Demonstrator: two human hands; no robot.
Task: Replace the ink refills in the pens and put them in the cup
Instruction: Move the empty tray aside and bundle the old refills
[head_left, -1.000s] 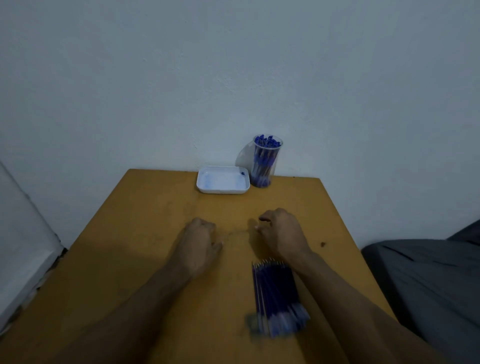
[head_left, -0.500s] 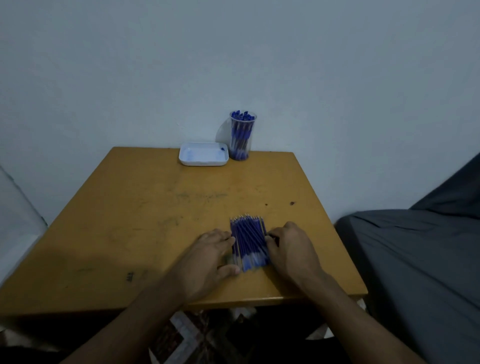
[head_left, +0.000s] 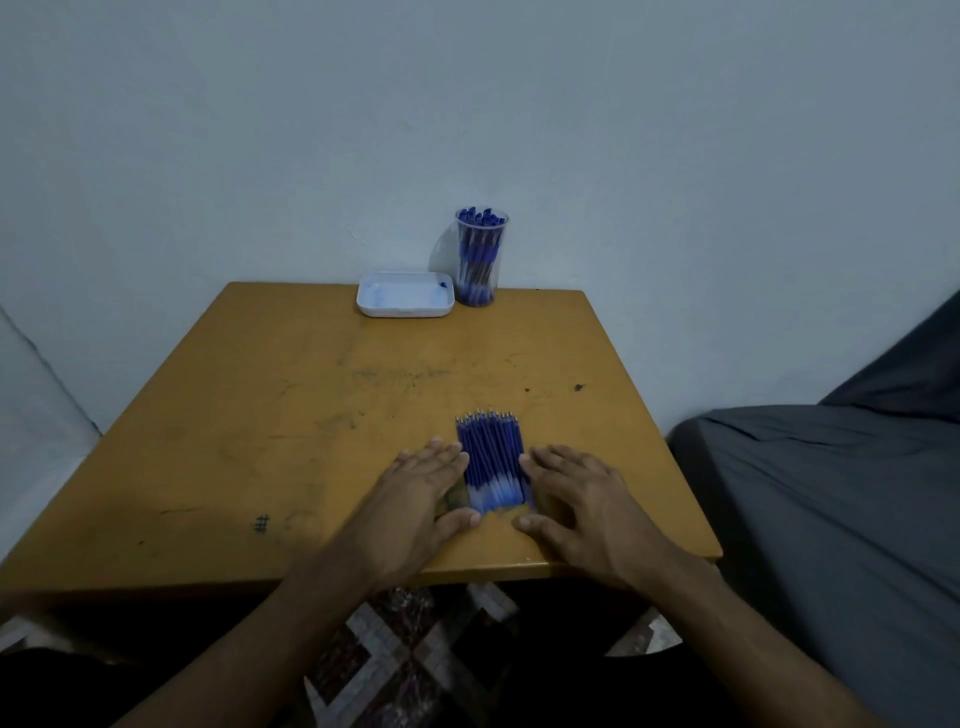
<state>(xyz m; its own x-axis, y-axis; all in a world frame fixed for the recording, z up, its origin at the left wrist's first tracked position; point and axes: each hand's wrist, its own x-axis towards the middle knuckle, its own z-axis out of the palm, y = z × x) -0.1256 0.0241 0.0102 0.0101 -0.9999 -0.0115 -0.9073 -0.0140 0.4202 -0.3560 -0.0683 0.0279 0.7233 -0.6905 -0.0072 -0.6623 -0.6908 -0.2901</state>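
Blue ink refills (head_left: 491, 460), thin plastic tubes with metal tips pointing away from me, lie side by side in a flat bundle on the near right part of the counter (head_left: 270, 415). My left hand (head_left: 421, 493) lies with fingers straight along the bundle's left edge and my right hand (head_left: 576, 493) along its right edge; both are released, bracketing the bundle without curling round it, and whether the fingertips press or only touch I cannot tell. I judge each refill light, slender and somewhat flexible, smooth enough to roll or slip out of the stack, so one should be pinched at mid-length between thumb and forefinger, away from the tip, which may mark the skin. A clear cup (head_left: 480, 260) stands upright at the far edge of the counter, filled with blue-capped pens (head_left: 480, 244); these look stiff and light and are best drawn out by the cap end. Just beside the cup, to its left, sits a shallow white tray (head_left: 374, 306) with a small blue speck in its far right corner. The counter is orange-brown, scuffed and dotted with dark marks, hard and level. A plain pale wall (head_left: 467, 104) rises directly behind it, grey fabric (head_left: 831, 493) lies to the right, and patterned floor tile (head_left: 410, 660) shows beneath the near edge.
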